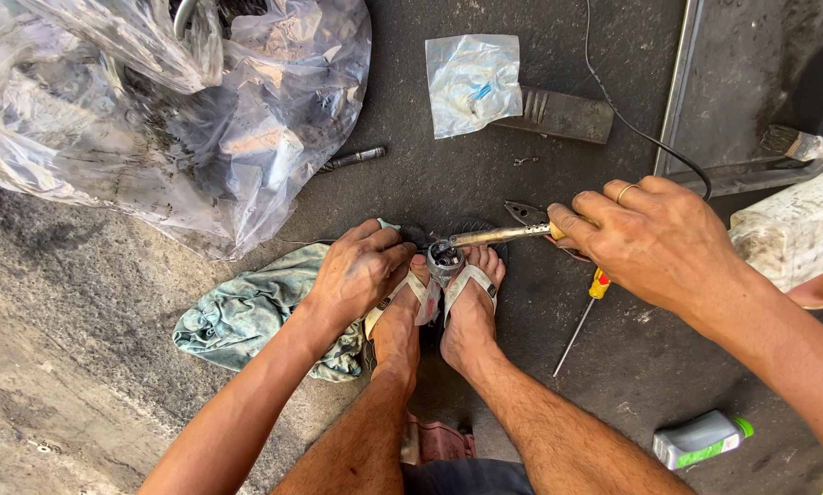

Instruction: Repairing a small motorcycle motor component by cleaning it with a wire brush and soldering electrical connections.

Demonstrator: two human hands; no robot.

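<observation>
Bare forearms and two sandalled feet [444,307] fill the near middle of the view, and between the toes sits a small round metal part [445,257], pinned there so that it cannot roll on the dark floor [485,183] while both hands work at it. From the right, the right hand [654,240] has its grip closed round the yellow handle of a tool whose metal shaft [499,236] lies nearly level, its tip meeting the top of the part. The left hand [361,270] rests with fingers curled against the left foot and the edge of a crumpled teal rag [246,316], apparently steadying things; whether it pinches anything cannot be told. Just right of the feet lie one screwdriver [584,316] with a red-and-yellow handle and one pair of pliers [526,213], close enough to grab. Farther out there are one small clear packet [473,82], one flat metal piece [563,115], one large grimy plastic bag [164,110] at far left, one brush [801,144] at far right and one grey bottle with a green cap [702,438] near right.
</observation>
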